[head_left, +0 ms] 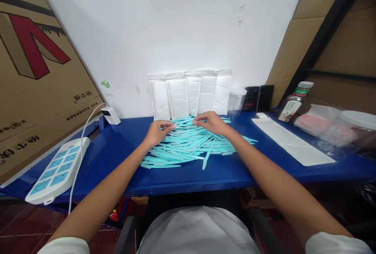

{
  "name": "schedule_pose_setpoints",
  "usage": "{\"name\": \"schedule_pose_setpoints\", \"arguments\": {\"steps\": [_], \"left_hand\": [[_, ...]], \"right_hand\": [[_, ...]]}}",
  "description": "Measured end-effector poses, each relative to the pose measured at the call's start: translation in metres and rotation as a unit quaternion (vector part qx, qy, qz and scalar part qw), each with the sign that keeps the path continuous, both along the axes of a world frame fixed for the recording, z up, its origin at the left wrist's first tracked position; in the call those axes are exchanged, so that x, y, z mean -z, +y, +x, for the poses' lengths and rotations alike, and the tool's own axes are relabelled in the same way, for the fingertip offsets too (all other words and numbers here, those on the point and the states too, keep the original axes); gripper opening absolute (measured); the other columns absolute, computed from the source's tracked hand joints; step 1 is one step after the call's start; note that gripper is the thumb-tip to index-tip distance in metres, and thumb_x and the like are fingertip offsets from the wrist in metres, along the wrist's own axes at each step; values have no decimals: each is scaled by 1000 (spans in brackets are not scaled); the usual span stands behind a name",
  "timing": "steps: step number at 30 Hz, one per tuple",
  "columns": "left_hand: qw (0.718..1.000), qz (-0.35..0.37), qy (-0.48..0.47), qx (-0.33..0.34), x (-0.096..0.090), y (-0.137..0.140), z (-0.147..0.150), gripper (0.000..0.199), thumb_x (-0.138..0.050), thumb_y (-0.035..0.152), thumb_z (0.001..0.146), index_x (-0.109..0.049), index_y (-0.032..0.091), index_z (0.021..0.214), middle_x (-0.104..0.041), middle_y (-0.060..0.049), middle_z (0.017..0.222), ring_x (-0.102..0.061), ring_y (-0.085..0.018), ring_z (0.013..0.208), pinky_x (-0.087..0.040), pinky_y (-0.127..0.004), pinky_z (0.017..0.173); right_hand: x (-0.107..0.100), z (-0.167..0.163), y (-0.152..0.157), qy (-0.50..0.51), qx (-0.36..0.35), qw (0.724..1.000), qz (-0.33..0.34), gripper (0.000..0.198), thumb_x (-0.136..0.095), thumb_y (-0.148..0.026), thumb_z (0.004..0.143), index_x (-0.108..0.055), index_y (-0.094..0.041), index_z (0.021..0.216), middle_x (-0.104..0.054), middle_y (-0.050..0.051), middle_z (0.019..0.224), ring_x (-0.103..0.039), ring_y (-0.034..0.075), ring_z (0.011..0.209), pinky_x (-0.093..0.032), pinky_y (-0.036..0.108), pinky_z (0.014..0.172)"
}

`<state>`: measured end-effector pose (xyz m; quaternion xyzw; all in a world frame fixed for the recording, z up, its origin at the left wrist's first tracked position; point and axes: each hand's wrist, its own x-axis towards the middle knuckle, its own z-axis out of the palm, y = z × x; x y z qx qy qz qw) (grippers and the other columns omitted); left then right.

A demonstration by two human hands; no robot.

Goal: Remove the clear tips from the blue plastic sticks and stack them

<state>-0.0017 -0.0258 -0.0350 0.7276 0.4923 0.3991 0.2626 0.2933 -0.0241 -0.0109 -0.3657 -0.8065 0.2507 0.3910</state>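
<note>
A wide heap of thin turquoise sticks (179, 152) with pale, clear-looking caps lies on the blue table. Over the heap's back left edge is my left hand (158, 132), thumb and fingertips pinched together. My right hand (213, 123) also pinches, a short way to the right above the back of the heap. Whatever sits between the fingertips of either hand is too small to tell from the sticks behind it. One stick (208, 156) juts out from the front of the heap toward me.
White padded mailers (178, 95) lean on the wall behind the heap. To their right stand a clear jar (236, 101) and two phones (258, 98). A flat white bag (293, 142), a bottle (293, 103) and a lidded tub (357, 128) lie right; a power strip (60, 170) lies left.
</note>
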Motion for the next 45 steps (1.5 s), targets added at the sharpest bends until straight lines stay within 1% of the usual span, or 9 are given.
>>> {"name": "schedule_pose_setpoints", "arguments": {"steps": [13,17,19,21,23,25,28,34,45], "left_hand": [[998,49,-7,26,10,-2,8,41,-78,59,87,-84,18,92,-81,-8,93,-71,-23,78,-56,-32,64],[996,78,35,22,8,-1,9,55,-70,72,89,-84,21,107,-80,-12,116,-71,-33,113,-58,-46,100],[993,106,49,6,6,0,8,71,-57,79,94,-71,27,140,-64,-11,151,-50,-37,147,-38,-55,124],[992,110,53,0,4,1,4,81,-38,82,100,-40,35,167,-34,-5,175,-19,-36,165,-16,-60,133],[993,100,62,8,3,2,-2,83,-25,81,102,-17,40,173,-15,0,181,-4,-34,168,-6,-62,134],[992,97,79,13,4,3,-8,83,-22,81,102,-10,41,174,-11,1,181,-2,-34,168,-5,-62,134],[990,104,93,5,6,7,-13,83,-22,79,103,-18,36,174,-21,-4,180,-12,-34,166,-11,-60,134],[983,149,108,-6,9,14,-12,76,-30,74,107,-62,18,148,-64,-14,150,-51,-30,145,-35,-48,127],[982,153,112,-24,3,9,-13,68,-29,66,110,-72,18,132,-73,-12,135,-64,-30,132,-45,-44,118]], "right_hand": [[16,-23,-2,43,-27,999,-14,31,-74,-47,93,-83,-18,92,-82,7,88,-76,24,84,-58,36,84],[12,-19,-3,-8,-6,1000,23,39,-69,-56,96,-84,-20,100,-82,9,101,-76,28,100,-57,41,96],[8,-12,-3,-45,65,993,82,51,-64,-63,98,-80,-22,124,-77,12,129,-66,34,127,-48,52,113],[2,-3,-2,-58,143,980,125,67,-54,-70,101,-63,-26,150,-60,12,156,-47,37,149,-34,60,124],[-3,7,1,-52,183,973,131,76,-43,-75,103,-47,-29,163,-46,11,168,-36,35,157,-28,62,128],[-5,16,4,-42,196,971,129,79,-37,-77,103,-42,-29,166,-43,11,169,-34,33,158,-26,61,129],[-4,21,8,-47,205,970,124,83,-35,-79,102,-43,-26,166,-44,12,168,-35,33,157,-26,60,130],[9,17,16,-77,197,972,104,85,-35,-80,101,-49,-23,162,-47,15,166,-37,35,156,-28,59,129],[10,17,15,-59,180,978,92,83,-37,-79,102,-52,-21,159,-49,16,164,-39,35,154,-29,59,129]]}}
